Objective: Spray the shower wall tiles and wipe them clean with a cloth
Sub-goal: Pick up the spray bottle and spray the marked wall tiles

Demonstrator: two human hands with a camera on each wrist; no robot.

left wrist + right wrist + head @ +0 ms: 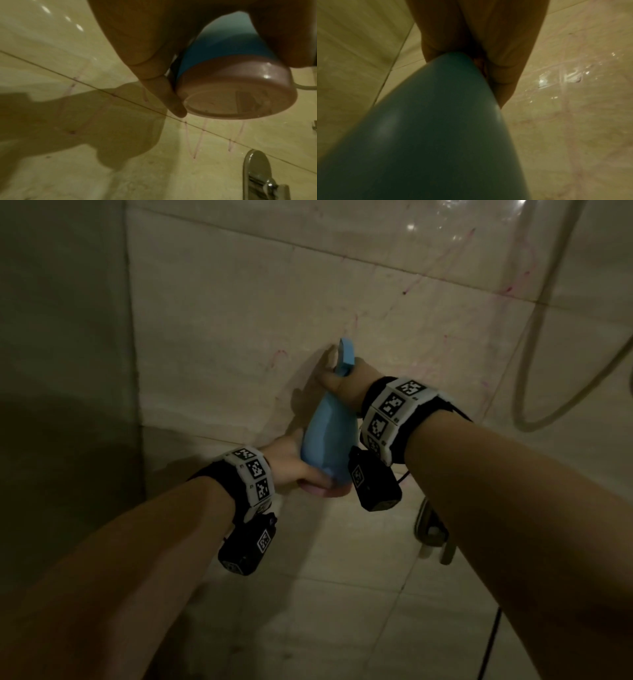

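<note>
We hold the blue spray bottle (327, 440) between both hands, close to the shower wall tiles (239, 302) near the wall's left corner. Our right hand (342, 385) wraps its fingers around the neck under the nozzle; our left hand (294, 463) cups the pinkish base, fingers curled round it. Pink streaks run across the tiles and droplets glisten toward the upper right edge, so we judge spraying under way and wiping not begun; we see no cloth. A shower hose (534, 337) hangs at right
</note>
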